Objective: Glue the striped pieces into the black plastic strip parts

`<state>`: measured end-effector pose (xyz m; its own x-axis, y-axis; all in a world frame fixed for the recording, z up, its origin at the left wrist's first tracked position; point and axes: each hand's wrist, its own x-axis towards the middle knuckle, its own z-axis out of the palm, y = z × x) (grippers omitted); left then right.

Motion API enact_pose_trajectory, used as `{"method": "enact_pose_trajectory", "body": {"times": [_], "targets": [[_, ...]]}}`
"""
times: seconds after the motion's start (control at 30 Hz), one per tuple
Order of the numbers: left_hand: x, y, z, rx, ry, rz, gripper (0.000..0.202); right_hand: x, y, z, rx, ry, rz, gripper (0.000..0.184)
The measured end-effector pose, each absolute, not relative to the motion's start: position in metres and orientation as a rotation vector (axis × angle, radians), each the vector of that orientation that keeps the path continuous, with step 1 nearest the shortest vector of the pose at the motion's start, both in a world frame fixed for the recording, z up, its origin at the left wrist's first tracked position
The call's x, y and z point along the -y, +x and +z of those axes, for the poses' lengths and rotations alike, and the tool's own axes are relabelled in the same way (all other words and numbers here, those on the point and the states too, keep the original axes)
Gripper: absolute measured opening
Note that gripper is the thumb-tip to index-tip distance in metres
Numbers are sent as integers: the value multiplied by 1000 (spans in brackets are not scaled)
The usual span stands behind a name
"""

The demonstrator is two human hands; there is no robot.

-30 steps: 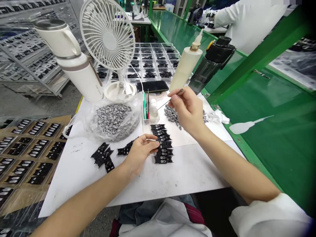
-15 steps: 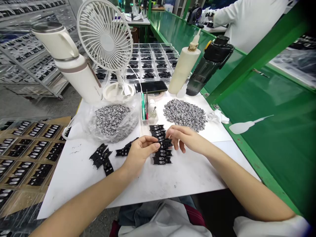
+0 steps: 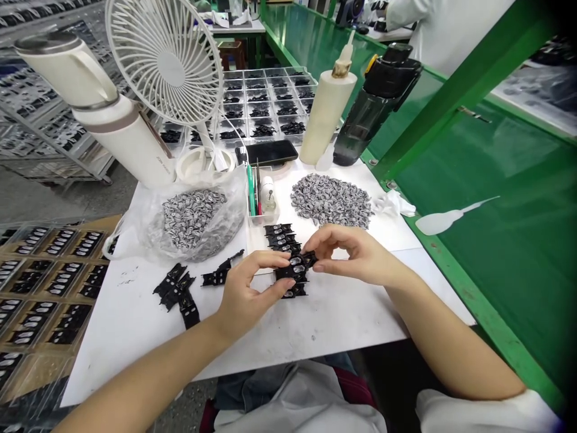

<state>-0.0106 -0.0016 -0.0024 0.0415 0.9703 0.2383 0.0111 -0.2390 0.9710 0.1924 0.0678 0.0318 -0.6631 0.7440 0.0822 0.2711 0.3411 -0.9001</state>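
A column of small black plastic parts [image 3: 283, 238] with shiny oval grey inserts lies on the white table in front of me. My left hand [image 3: 243, 291] closes thumb and fingers on the left end of a black plastic part [image 3: 296, 270] over the middle of that column. At its right end, my right hand [image 3: 360, 255] pinches with thumb and forefinger; the fingertips partly hide the contact. Left of my left hand lie a few loose black parts [image 3: 217, 275] and a crossed stack of black parts [image 3: 175, 285].
Small grey pieces fill a clear plastic bag [image 3: 229, 210], and more form a pile [image 3: 331, 201] at right. Behind stand a fan [image 3: 171, 69], white flask [image 3: 126, 141], phone [image 3: 265, 153], glue bottle [image 3: 327, 117], dark bottle [image 3: 372, 114] and tool box [image 3: 264, 219]. A co-worker's sleeve [image 3: 406, 12] shows beyond.
My right hand has gone from loosely spread fingers to a pinch at the black part's right end. My left thumb has moved lower, apart from the forefinger. The whole view has shifted slightly.
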Motion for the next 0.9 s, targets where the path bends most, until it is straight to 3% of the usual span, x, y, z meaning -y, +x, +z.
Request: {"method": "enact_pose_trajectory", "body": {"times": [0.23, 0.6, 0.8, 0.9], "targets": [[1, -13, -10, -1070, 1551, 1311, 27, -69, 194, 33, 2438, -863, 1025, 30], [-9, -18, -5, -1253, 1430, 1398, 16, -45, 177, 36, 3012, -818, 837, 18], [-12, -21, -1, -1371, 1533, 1372, 17, -43, 174, 36, 3033, -870, 725, 28], [-14, -26, 7, -1498, 1694, 1305, 19, -47, 177, 36, 2986, -871, 755, 20]]}}
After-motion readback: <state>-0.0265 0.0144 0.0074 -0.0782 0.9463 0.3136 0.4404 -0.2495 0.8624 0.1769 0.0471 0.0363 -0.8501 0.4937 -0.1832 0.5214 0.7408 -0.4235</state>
